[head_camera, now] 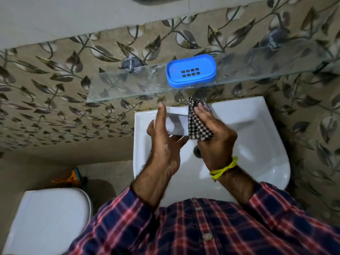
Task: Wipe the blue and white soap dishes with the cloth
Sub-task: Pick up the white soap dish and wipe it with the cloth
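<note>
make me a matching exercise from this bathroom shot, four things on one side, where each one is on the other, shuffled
Things:
1. blue soap dish
2. white soap dish
3. checked cloth
4. toilet

Places:
A. in the right hand, against the dish's end
B. on the glass shelf
C. lower left, beside the sink
D. gripped by the left hand over the sink

Pairs: 1-B, 2-D, 3-A, 4-C

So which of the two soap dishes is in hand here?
The white soap dish, held over the sink by the left hand; the blue soap dish sits untouched on the glass shelf.
</note>
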{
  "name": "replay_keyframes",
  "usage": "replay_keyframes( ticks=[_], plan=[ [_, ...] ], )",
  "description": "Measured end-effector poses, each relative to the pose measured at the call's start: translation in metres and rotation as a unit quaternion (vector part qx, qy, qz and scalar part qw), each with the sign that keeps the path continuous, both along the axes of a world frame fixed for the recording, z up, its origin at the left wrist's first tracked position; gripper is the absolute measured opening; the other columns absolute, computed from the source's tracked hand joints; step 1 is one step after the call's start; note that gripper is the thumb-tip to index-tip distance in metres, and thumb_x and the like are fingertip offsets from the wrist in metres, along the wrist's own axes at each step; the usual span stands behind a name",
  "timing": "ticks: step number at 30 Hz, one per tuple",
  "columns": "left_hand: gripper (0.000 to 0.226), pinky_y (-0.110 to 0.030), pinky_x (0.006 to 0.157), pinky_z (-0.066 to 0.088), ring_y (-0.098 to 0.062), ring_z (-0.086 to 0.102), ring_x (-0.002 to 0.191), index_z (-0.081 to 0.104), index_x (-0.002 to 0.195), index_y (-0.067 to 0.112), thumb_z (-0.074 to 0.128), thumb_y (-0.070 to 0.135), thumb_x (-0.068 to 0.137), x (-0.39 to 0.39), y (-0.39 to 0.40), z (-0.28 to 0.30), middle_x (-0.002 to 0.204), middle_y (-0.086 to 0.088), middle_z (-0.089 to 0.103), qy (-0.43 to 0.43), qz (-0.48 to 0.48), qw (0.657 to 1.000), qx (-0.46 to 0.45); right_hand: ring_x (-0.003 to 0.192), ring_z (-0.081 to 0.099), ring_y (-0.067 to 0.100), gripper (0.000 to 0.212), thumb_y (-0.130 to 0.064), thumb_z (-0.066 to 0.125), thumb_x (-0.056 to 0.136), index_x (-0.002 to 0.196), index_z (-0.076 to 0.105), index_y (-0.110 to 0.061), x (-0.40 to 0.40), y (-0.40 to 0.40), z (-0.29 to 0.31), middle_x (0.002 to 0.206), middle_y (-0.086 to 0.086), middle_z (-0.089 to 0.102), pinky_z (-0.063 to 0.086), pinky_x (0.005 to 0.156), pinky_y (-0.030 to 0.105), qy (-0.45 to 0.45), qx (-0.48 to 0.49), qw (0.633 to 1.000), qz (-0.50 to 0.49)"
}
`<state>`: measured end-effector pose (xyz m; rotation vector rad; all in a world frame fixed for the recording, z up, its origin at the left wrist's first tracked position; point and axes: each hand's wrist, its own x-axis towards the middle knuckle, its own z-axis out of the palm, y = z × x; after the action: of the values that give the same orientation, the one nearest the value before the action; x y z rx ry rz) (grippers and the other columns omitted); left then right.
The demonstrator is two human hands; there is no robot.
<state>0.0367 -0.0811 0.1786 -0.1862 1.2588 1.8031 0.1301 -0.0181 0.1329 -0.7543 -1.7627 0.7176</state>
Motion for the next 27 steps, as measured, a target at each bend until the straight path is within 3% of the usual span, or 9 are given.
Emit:
replay_keyframes(
  ticks=[2,6,9,10,14,16,20,25,27],
  plan=[
    [0.075,-0.042,0.08,0.059,-0.036,0.063,0.12,0.044,0.146,0.012,0.06,0.058,0.09,-0.005,0.01,0.005,0.146,-0.018,0.053,-0.005,0.021,1.0,-0.006,0.126,0.059,0.021,0.042,0.016,0.064,0.082,0.12,0.068,-0.002,0.002,-0.007,-0.002,0.13,0.012,0.064,0.047,0.107,0.043,-0.002,0.03,0.999,0.043],
    [0.076,-0.05,0.1,0.054,-0.038,0.064,0.121,0.048,0.141,0.006,0.049,0.064,0.093,-0.014,0.014,0.001,0.135,-0.025,0.062,-0.042,0.027,0.999,-0.001,0.128,0.057,0.029,0.041,0.012,0.069,0.084,0.122,0.066,-0.004,0.013,-0.018,-0.015,0.134,0.016,0.061,0.046,0.106,0.053,0.017,0.058,0.99,0.128],
    [0.063,-0.036,0.072,0.063,-0.026,0.076,0.083,0.061,0.118,0.008,0.042,0.064,0.097,-0.018,0.005,-0.007,0.093,-0.015,0.078,-0.037,0.001,0.999,0.036,0.125,0.06,0.026,0.039,0.006,0.073,0.084,0.121,0.068,-0.006,0.028,-0.014,-0.024,0.133,0.014,0.063,0.047,0.104,0.05,-0.002,0.052,0.987,0.153],
    [0.059,-0.037,0.072,0.062,-0.024,0.075,0.08,0.062,0.112,0.009,0.04,0.062,0.099,-0.021,0.002,-0.012,0.087,-0.012,0.077,-0.048,-0.005,0.997,0.059,0.123,0.061,0.024,0.038,0.004,0.075,0.083,0.119,0.069,-0.007,0.03,-0.011,-0.024,0.131,0.013,0.064,0.048,0.104,0.048,-0.011,0.033,0.988,0.15],
    [0.059,-0.045,0.093,0.051,-0.028,0.069,0.095,0.072,0.115,0.012,0.042,0.059,0.098,-0.029,-0.011,-0.033,0.105,-0.015,0.075,-0.093,-0.07,0.989,0.09,0.108,0.067,0.009,0.059,0.022,0.067,0.066,0.112,0.07,-0.015,0.023,0.008,-0.002,0.114,0.002,0.071,0.053,0.099,0.036,-0.01,-0.08,0.996,0.033],
    [0.056,-0.044,0.096,0.051,-0.029,0.07,0.1,0.078,0.11,0.014,0.046,0.057,0.095,-0.025,-0.015,-0.042,0.113,-0.014,0.074,-0.091,-0.114,0.986,0.086,0.105,0.068,0.011,0.056,0.019,0.06,0.064,0.108,0.074,-0.012,0.017,0.012,0.015,0.111,0.001,0.072,0.052,0.098,0.029,-0.054,-0.035,0.997,0.053],
    [0.049,-0.03,0.089,0.057,-0.019,0.071,0.11,0.078,0.111,0.013,0.051,0.05,0.095,-0.011,-0.015,-0.048,0.12,-0.006,0.074,-0.092,-0.16,0.976,0.112,0.113,0.065,0.024,0.057,0.011,0.06,0.062,0.114,0.072,-0.009,0.002,0.004,0.035,0.121,0.006,0.07,0.046,0.101,0.034,-0.187,0.051,0.972,0.133],
    [0.048,-0.034,0.077,0.061,-0.016,0.075,0.094,0.078,0.109,0.032,0.039,0.059,0.1,-0.017,-0.017,-0.05,0.105,0.0,0.078,-0.076,-0.153,0.979,0.107,0.101,0.067,0.033,0.04,0.007,0.064,0.076,0.112,0.073,-0.008,0.005,-0.017,0.028,0.119,0.008,0.071,0.053,0.088,0.04,-0.245,0.124,0.95,0.147],
    [0.055,-0.032,0.079,0.061,-0.015,0.075,0.095,0.081,0.104,0.029,0.035,0.06,0.101,-0.015,-0.019,-0.053,0.105,0.0,0.079,-0.062,-0.16,0.98,0.099,0.101,0.068,0.032,0.044,0.009,0.064,0.071,0.11,0.074,-0.008,0.008,-0.014,0.027,0.117,0.008,0.072,0.053,0.088,0.04,-0.252,0.111,0.951,0.14]
  ],
)
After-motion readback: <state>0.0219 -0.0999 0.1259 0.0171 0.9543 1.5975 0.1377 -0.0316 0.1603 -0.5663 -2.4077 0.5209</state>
